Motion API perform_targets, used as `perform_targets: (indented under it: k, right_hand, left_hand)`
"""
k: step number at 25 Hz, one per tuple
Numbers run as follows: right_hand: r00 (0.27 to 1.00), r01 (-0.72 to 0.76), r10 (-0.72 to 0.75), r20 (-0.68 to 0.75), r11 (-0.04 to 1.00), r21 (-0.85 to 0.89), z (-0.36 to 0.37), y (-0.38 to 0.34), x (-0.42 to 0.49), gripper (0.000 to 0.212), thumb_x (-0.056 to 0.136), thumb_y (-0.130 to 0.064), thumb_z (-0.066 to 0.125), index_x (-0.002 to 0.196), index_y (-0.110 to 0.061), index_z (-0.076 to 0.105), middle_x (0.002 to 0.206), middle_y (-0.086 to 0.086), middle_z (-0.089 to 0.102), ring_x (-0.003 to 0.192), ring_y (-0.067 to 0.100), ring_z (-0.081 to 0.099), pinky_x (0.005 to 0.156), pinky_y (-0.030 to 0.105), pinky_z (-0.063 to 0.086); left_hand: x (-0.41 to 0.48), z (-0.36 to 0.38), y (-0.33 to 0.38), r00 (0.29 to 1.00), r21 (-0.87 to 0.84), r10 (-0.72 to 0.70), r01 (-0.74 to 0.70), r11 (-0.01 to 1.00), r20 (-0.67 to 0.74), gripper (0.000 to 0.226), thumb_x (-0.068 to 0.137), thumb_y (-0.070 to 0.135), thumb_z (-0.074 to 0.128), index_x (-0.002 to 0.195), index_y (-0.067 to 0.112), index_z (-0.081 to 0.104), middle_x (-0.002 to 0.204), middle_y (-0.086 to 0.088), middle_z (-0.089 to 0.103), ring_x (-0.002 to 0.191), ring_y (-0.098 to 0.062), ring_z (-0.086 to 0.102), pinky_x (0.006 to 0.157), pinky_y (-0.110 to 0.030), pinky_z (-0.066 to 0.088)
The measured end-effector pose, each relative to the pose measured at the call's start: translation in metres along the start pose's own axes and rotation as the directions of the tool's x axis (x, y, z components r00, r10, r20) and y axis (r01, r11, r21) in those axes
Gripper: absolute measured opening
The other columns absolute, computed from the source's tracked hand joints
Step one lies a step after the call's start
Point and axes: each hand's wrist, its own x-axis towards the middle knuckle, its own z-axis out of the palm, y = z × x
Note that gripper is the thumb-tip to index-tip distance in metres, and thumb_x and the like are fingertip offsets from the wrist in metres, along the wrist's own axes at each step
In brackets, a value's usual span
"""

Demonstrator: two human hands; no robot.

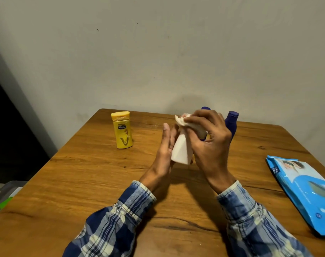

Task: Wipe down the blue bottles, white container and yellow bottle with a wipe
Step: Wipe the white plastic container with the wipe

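My left hand (164, 147) holds the white container (182, 150) from its left side, thumb in front and fingers behind; the container is tilted over the middle of the wooden table (83, 182). My right hand (208, 138) grips a crumpled white wipe (184, 123) and presses it on the container's top. Two blue bottles stand just behind my right hand: one (231, 123) shows its cap and shoulder, while only the cap of the other (205, 108) shows. The yellow bottle (123, 131) stands upright at the far left of the table.
A blue pack of wipes (306, 193) lies flat at the table's right edge. The table's far edge meets a grey wall. Below its left edge sits a grey bin with a green part (3, 195).
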Motion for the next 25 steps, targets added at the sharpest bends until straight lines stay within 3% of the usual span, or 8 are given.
perform_targets:
  k: [1,3,5,9,13,17,21,25]
  right_hand:
    - [0.998,0.031,-0.030,0.050,1.000,-0.005,0.002,-0.001,-0.001,0.020,0.080,-0.003,0.081,0.099,-0.006,0.076,0.109,0.007,0.066,0.104,0.019,0.061,0.092,0.023,0.051]
    - [0.954,0.097,-0.112,0.279,0.993,0.067,0.004,-0.003,-0.001,0.021,0.079,-0.003,0.081,0.099,-0.006,0.076,0.108,0.006,0.065,0.105,0.016,0.061,0.091,0.025,0.054]
    - [0.901,0.081,-0.132,0.414,0.987,0.140,0.003,-0.003,0.001,0.021,0.079,-0.006,0.082,0.100,-0.006,0.077,0.106,0.003,0.066,0.102,0.012,0.063,0.088,0.026,0.055]
    - [0.971,0.027,-0.042,0.237,0.997,0.066,0.001,-0.008,0.000,0.022,0.080,-0.008,0.081,0.101,-0.007,0.076,0.107,0.003,0.065,0.100,0.010,0.062,0.087,0.024,0.056]
    - [0.889,0.086,-0.128,0.440,0.990,0.113,0.012,-0.016,-0.012,0.022,0.078,-0.007,0.081,0.100,-0.007,0.076,0.107,0.005,0.067,0.099,0.013,0.063,0.088,0.031,0.058]
    - [0.976,-0.082,0.063,0.207,0.993,0.086,0.005,-0.005,-0.006,0.020,0.079,-0.006,0.082,0.099,-0.006,0.077,0.108,0.004,0.066,0.102,0.012,0.064,0.082,0.031,0.060]
    - [0.902,0.069,-0.106,0.419,0.992,0.102,0.008,-0.013,-0.008,0.022,0.077,-0.004,0.082,0.098,-0.008,0.077,0.107,0.004,0.066,0.103,0.012,0.063,0.089,0.027,0.057]
    - [0.977,-0.080,0.066,0.202,0.995,0.061,0.001,-0.003,-0.001,0.020,0.079,-0.004,0.080,0.099,-0.005,0.077,0.107,0.005,0.066,0.100,0.012,0.064,0.084,0.025,0.058]
  left_hand:
    - [0.000,0.001,-0.001,1.000,-0.010,0.007,-0.007,1.000,-0.002,0.068,0.104,0.062,0.012,0.156,0.027,0.036,0.125,0.001,0.072,0.110,-0.021,0.068,0.087,-0.042,0.057]
    - [0.002,-0.002,0.001,0.999,-0.086,0.028,-0.029,0.996,-0.021,0.066,0.108,0.054,0.008,0.158,0.020,0.035,0.132,-0.004,0.066,0.112,-0.015,0.070,0.084,-0.031,0.061]
    - [0.002,-0.005,0.003,0.998,-0.139,0.041,-0.048,0.989,-0.054,0.065,0.107,0.053,0.007,0.156,0.024,0.038,0.138,-0.002,0.062,0.120,-0.016,0.068,0.085,-0.028,0.059]
    - [0.002,-0.004,0.001,0.995,-0.230,0.038,-0.057,0.971,-0.088,0.064,0.104,0.058,0.016,0.153,0.028,0.045,0.140,-0.008,0.065,0.124,-0.024,0.066,0.089,-0.034,0.060]
    - [0.005,-0.015,0.004,0.993,-0.365,0.059,-0.091,0.926,-0.098,0.061,0.103,0.063,0.024,0.151,0.034,0.048,0.145,-0.019,0.058,0.123,-0.032,0.064,0.089,-0.041,0.060]
    - [0.004,-0.014,0.008,0.995,-0.425,0.050,-0.081,0.902,-0.083,0.046,0.109,0.035,0.032,0.152,0.030,0.048,0.138,-0.019,0.063,0.110,-0.024,0.069,0.090,-0.041,0.058]
    - [0.004,-0.017,0.012,0.995,-0.526,0.038,-0.084,0.846,-0.097,0.057,0.094,0.020,0.046,0.150,0.027,0.049,0.125,-0.021,0.067,0.094,-0.023,0.072,0.077,-0.037,0.063]
    - [0.004,-0.017,0.012,0.997,-0.550,-0.009,-0.031,0.835,-0.071,0.052,0.098,0.020,0.044,0.149,0.028,0.052,0.131,-0.022,0.066,0.103,-0.027,0.071,0.084,-0.042,0.062]
